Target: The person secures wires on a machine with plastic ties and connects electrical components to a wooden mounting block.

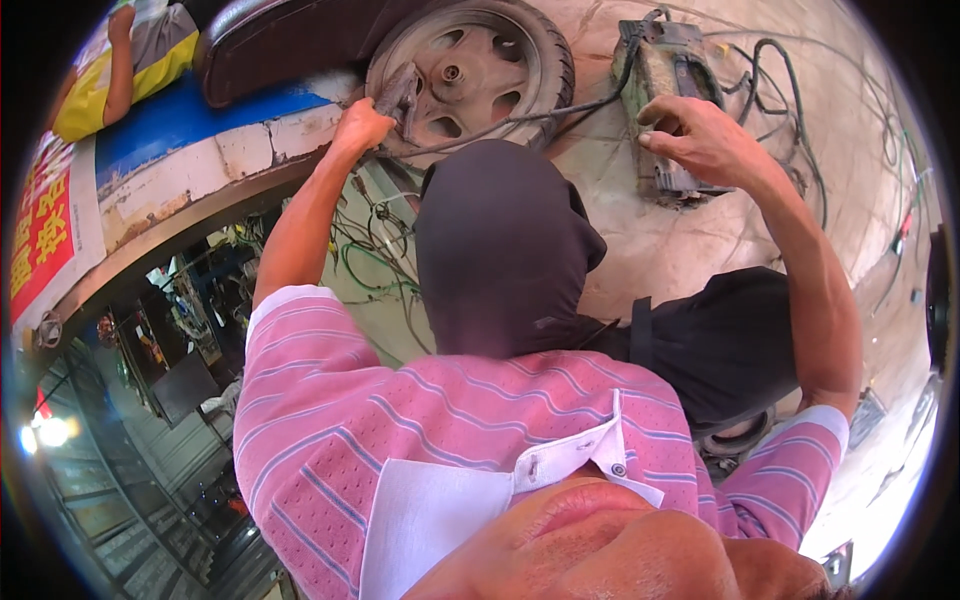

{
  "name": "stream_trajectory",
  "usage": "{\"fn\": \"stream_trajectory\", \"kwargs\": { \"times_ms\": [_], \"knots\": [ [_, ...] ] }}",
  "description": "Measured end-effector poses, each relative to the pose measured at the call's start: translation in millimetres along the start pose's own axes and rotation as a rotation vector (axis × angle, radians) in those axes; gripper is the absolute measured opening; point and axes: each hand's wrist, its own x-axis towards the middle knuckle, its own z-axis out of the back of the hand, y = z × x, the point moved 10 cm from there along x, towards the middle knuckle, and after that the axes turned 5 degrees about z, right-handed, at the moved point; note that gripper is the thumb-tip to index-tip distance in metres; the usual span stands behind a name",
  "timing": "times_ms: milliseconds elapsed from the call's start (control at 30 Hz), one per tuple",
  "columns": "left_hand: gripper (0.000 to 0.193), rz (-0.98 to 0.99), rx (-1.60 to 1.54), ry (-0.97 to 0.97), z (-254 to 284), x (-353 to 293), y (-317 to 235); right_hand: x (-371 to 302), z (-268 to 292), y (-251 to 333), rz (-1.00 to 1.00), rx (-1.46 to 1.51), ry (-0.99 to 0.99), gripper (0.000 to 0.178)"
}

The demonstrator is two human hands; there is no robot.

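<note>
Grey object (399, 88), indistinct | left hand (362, 127) gripping | right hand (708, 143) curled, grip on machine (662, 52) unclear

Tangled by the floor's (850, 110) left edge, green wires (358, 256); near its right edge, a small red thing (907, 223). Beyond, leftward, a blue panel (200, 118), red banner (42, 245), bright lamp (52, 433), person (82, 115) in yellow and grey.

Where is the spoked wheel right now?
In the head view, the spoked wheel is at upper middle, with the left hand at its lower left and the boxy machine to its right.
</note>
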Motion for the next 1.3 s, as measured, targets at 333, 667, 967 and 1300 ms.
{"fn": "stream_trajectory", "kwargs": {
  "times_ms": [333, 667, 967, 1300],
  "knots": [
    [0.057, 0.369, -0.705, 0.284, -56, 0, 46, 13, -16, 2, 0.017, 0.126, 0.066, 0.037],
    [0.039, 0.472, -1.016, 0.575, -114, -7, 28, -2, 7, 5, -0.049, 0.022, 0.035, 0.045],
    [0.024, 0.321, -0.987, 0.746, -110, 29, 46, -5, 13, 1, 0.055, -0.137, 0.072, 0.041],
    [0.028, 0.376, -0.824, 0.818, -107, 49, 38, -180, 177, -116, -0.119, 0.191, -0.787, 0.041]
  ]
}}
